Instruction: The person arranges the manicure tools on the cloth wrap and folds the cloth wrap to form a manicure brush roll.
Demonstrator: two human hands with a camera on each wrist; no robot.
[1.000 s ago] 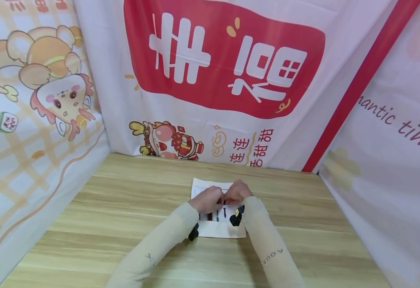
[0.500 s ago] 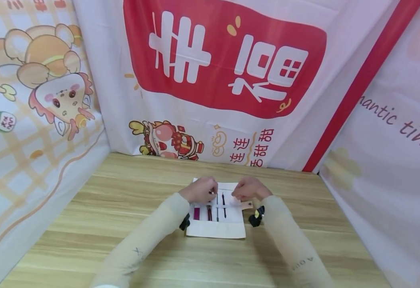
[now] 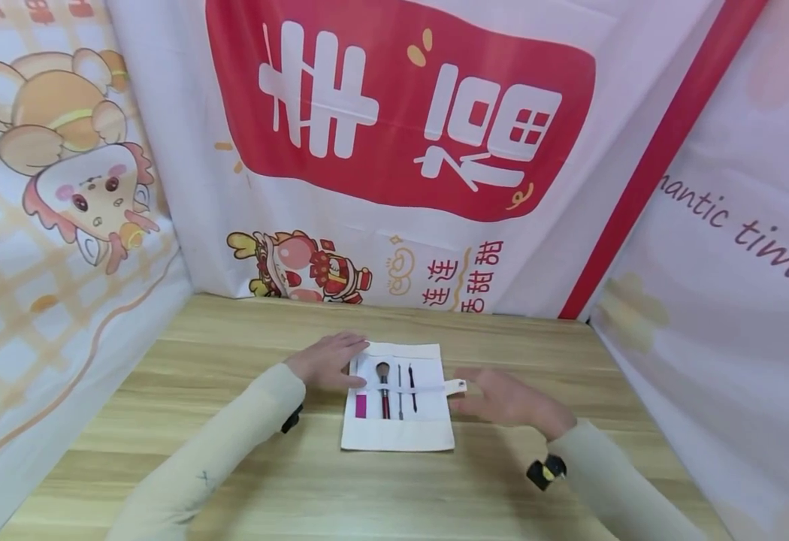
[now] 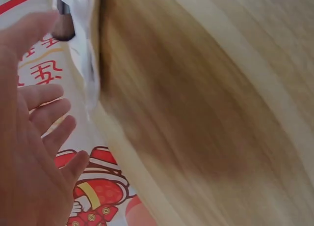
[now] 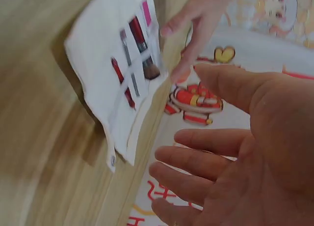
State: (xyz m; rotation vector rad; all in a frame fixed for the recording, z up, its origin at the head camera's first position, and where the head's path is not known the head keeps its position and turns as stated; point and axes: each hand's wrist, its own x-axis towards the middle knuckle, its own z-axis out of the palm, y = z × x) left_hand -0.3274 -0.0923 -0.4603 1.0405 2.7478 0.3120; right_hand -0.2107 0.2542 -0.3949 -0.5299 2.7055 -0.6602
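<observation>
A white cloth roll-up pouch (image 3: 397,436) lies unfolded on the wooden table. A band across it holds a makeup brush (image 3: 384,371) with a red and dark handle, a thin grey stick-like tool (image 3: 400,398) and a slim pen-like tool (image 3: 412,390), red in the right wrist view. A magenta piece (image 3: 361,406) shows at its left. My left hand (image 3: 329,362), fingers spread, is at the pouch's left edge; whether it touches is unclear. My right hand (image 3: 506,398), fingers loosely extended in the right wrist view (image 5: 221,162), is beside the snap tab (image 3: 456,386), holding nothing.
The wooden table (image 3: 232,451) stretches around the pouch. A white cloth with a red printed panel (image 3: 394,113) hangs behind it. Printed cloths stand at the left (image 3: 63,225) and right (image 3: 726,300) sides.
Both hands were together over the pouch; they have since moved apart, left hand leftwards, right hand rightwards. The brush, tools and snap tab have come into plain view.
</observation>
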